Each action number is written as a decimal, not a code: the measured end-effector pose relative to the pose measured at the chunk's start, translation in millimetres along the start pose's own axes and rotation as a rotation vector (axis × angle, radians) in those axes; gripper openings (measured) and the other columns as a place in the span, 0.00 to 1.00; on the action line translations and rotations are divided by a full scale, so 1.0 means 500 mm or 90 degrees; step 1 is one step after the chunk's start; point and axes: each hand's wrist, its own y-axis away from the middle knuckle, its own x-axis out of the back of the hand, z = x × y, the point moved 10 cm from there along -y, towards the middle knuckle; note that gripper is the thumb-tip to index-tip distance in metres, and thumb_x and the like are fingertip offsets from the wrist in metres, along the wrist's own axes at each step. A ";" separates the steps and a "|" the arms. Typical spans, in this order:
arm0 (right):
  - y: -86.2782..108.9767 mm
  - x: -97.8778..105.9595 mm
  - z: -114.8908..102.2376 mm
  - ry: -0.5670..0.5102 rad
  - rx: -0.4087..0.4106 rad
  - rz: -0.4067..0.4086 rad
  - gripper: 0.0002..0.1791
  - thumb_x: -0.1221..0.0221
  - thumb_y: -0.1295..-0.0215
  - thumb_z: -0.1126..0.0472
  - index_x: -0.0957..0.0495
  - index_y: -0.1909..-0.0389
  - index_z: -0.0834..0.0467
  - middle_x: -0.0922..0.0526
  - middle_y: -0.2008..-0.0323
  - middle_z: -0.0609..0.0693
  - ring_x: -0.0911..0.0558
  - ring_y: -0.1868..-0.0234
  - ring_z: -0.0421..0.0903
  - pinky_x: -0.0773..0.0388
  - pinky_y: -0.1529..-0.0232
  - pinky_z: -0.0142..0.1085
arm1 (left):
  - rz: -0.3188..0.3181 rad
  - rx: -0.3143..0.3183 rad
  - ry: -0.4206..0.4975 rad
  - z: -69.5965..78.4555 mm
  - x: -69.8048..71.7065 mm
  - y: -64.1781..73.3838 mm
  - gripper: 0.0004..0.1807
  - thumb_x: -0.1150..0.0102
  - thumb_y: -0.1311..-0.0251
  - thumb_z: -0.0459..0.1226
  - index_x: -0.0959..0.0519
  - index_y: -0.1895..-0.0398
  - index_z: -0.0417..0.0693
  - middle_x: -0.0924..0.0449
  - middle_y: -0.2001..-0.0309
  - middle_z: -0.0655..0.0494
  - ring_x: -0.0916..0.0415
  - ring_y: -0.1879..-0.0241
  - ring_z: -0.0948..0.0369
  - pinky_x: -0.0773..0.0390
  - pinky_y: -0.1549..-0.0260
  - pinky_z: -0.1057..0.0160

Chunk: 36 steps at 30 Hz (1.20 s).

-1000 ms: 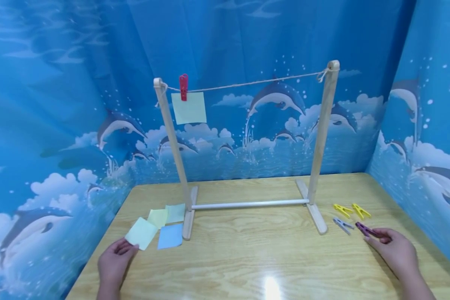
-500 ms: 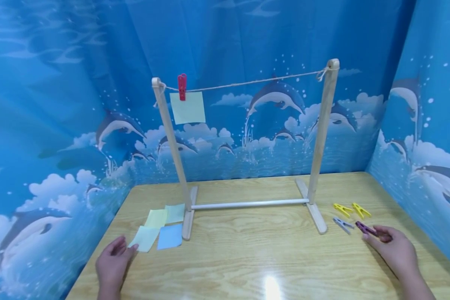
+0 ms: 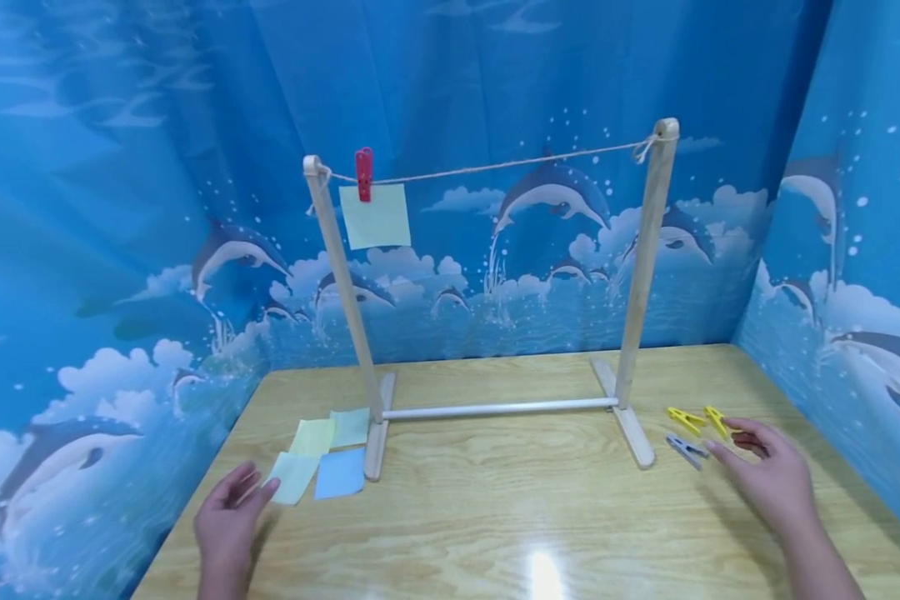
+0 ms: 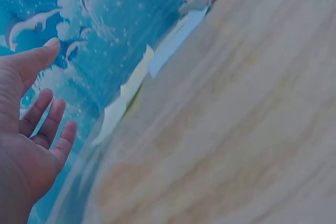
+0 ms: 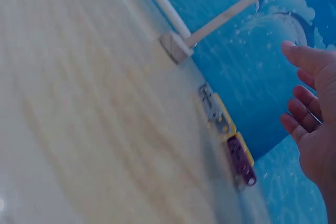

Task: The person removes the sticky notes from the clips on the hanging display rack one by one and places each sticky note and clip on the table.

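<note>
My left hand (image 3: 228, 517) holds nothing; its fingers are loosely bent and apart in the left wrist view. In the head view its thumb overlaps the edge of a pale green paper note (image 3: 292, 479). Around that note lie a yellow-green note (image 3: 313, 437), a light green one (image 3: 350, 426) and a blue one (image 3: 340, 473). Over the clothespins hovers my right hand (image 3: 772, 475), fingers relaxed and holding nothing. A purple clothespin (image 5: 240, 161) is hidden by it in the head view. Beside it are a grey clothespin (image 3: 687, 451) and two yellow clothespins (image 3: 686, 420).
A wooden stand with two posts (image 3: 642, 267) and a white crossbar (image 3: 498, 409) stands on the wooden table (image 3: 495, 508). String (image 3: 487, 169) runs between the post tops. A red clothespin (image 3: 363, 173) fastens a pale green note (image 3: 376, 218) to it. Dolphin-printed curtains (image 3: 450, 83) surround the table.
The pale green note has gone from my left hand's grip down onto the table. My right hand has let go of the purple clothespin and risen up and to the left.
</note>
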 end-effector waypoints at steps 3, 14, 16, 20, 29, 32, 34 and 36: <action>0.000 -0.002 -0.043 -0.035 0.050 0.003 0.28 0.35 0.51 0.54 0.28 0.50 0.64 0.28 0.56 0.47 0.30 0.63 0.26 0.35 0.64 0.12 | -0.019 -0.010 0.026 0.016 -0.014 0.007 0.35 0.28 0.65 0.39 0.28 0.46 0.48 0.28 0.48 0.49 0.26 0.55 0.63 0.27 0.65 0.79; 0.013 -0.019 -0.133 -0.120 0.159 -0.073 0.27 0.35 0.51 0.65 0.31 0.48 0.63 0.33 0.52 0.47 0.30 0.56 0.30 0.34 0.57 0.14 | -0.056 -0.103 0.121 -0.033 -0.043 -0.072 0.32 0.27 0.67 0.35 0.25 0.50 0.49 0.27 0.49 0.46 0.26 0.54 0.60 0.25 0.63 0.73; 0.016 -0.020 -0.146 -0.139 0.165 -0.084 0.28 0.36 0.51 0.67 0.32 0.47 0.64 0.33 0.51 0.49 0.29 0.55 0.30 0.33 0.57 0.15 | -0.069 -0.116 0.134 -0.039 -0.052 -0.081 0.32 0.27 0.67 0.34 0.25 0.50 0.50 0.26 0.50 0.45 0.26 0.53 0.59 0.24 0.63 0.72; 0.020 -0.023 -0.169 -0.160 0.161 -0.103 0.29 0.37 0.50 0.66 0.33 0.45 0.61 0.33 0.48 0.49 0.29 0.53 0.30 0.31 0.57 0.17 | -0.128 -0.145 0.124 -0.024 -0.082 -0.076 0.32 0.28 0.64 0.35 0.26 0.48 0.50 0.27 0.50 0.43 0.28 0.51 0.56 0.24 0.61 0.70; 0.023 -0.024 -0.244 -0.229 0.247 -0.123 0.33 0.37 0.54 0.76 0.34 0.44 0.64 0.33 0.48 0.54 0.28 0.50 0.36 0.28 0.55 0.23 | -0.245 -0.180 0.063 0.148 -0.160 0.051 0.31 0.34 0.55 0.33 0.31 0.44 0.42 0.27 0.50 0.51 0.25 0.55 0.63 0.25 0.59 0.70; 0.021 -0.024 -0.271 -0.239 0.281 -0.121 0.33 0.37 0.57 0.78 0.34 0.45 0.66 0.33 0.47 0.57 0.29 0.49 0.39 0.30 0.51 0.25 | -0.249 -0.176 0.072 0.195 -0.177 0.080 0.29 0.34 0.56 0.30 0.31 0.46 0.38 0.25 0.52 0.54 0.26 0.55 0.63 0.25 0.59 0.70; 0.020 -0.026 -0.283 -0.238 0.286 -0.123 0.33 0.37 0.57 0.78 0.34 0.45 0.65 0.33 0.47 0.56 0.29 0.49 0.40 0.30 0.51 0.26 | -0.253 -0.168 0.082 0.210 -0.188 0.087 0.29 0.35 0.56 0.28 0.31 0.47 0.37 0.24 0.54 0.54 0.26 0.56 0.63 0.25 0.59 0.70; 0.017 -0.030 -0.291 -0.225 0.281 -0.127 0.33 0.37 0.55 0.76 0.33 0.44 0.62 0.33 0.46 0.54 0.30 0.48 0.39 0.31 0.51 0.25 | -0.262 -0.161 0.083 0.217 -0.200 0.091 0.28 0.35 0.56 0.28 0.30 0.47 0.39 0.24 0.54 0.53 0.25 0.57 0.62 0.25 0.59 0.69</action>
